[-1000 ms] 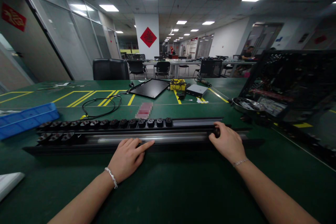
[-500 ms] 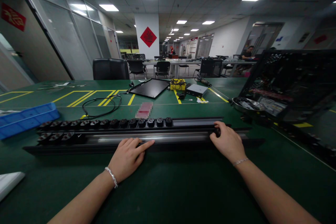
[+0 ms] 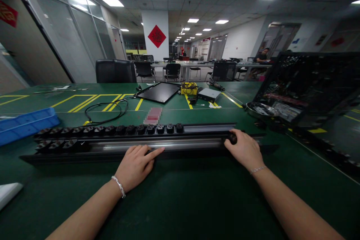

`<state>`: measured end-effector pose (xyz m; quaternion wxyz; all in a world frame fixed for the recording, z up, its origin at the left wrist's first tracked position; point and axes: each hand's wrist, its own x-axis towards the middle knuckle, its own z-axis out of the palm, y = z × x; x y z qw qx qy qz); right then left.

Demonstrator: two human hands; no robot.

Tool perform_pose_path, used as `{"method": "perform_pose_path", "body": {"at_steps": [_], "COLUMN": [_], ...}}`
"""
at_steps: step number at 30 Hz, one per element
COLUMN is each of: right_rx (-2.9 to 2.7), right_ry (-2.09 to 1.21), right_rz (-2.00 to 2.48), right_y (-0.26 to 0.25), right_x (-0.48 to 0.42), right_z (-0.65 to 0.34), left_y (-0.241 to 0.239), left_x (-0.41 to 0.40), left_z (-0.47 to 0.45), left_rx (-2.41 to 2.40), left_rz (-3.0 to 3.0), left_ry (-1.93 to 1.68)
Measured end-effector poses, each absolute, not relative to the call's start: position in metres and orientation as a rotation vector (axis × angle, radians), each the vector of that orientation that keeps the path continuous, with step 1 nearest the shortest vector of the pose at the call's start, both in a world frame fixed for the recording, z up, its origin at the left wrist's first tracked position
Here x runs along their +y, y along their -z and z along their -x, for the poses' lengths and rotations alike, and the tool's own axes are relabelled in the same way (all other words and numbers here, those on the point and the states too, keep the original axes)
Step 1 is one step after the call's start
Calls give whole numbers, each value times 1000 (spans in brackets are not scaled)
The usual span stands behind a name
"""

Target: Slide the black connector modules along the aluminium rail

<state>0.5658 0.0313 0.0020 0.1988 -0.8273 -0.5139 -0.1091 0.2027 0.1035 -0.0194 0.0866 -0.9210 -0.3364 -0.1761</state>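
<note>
Two long black metal channels lie side by side across the green table. My left hand (image 3: 136, 167) grips the front wall of the near channel (image 3: 180, 146), its index finger stretched along the edge. Toward the right end, my right hand (image 3: 246, 150) pinches a small black socket module (image 3: 233, 138) over the near channel; the fingers partly cover it. Several matching black socket modules (image 3: 150, 129) sit in a row in the far channel (image 3: 209, 128). At the near channel's left end are a few more modules (image 3: 56, 144).
A blue plastic bin (image 3: 28, 125) stands at the left, near a looped black cable (image 3: 105, 114). Farther back lie a black panel (image 3: 159, 93), a yellow box (image 3: 189, 88) and a grey box (image 3: 209, 94). A metal bowl (image 3: 260, 109) and an open computer case (image 3: 309, 86) stand at right.
The view has shifted slightly, so the scene sits a little farther left and higher. Both hands keep nearly the same places on the channel and the module.
</note>
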Motion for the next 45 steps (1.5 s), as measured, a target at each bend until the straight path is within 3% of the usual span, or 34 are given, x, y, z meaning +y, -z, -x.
{"method": "perform_pose_path", "body": {"at_steps": [45], "right_rx": [-1405], "right_ry": [319], "right_rz": [2278], "right_y": [1], "right_x": [32], "right_z": [-569], "left_y": [19], "left_x": [103], "left_z": [-202], "left_rx": [-1016], "left_rz": [2735], "left_ry": [508]}}
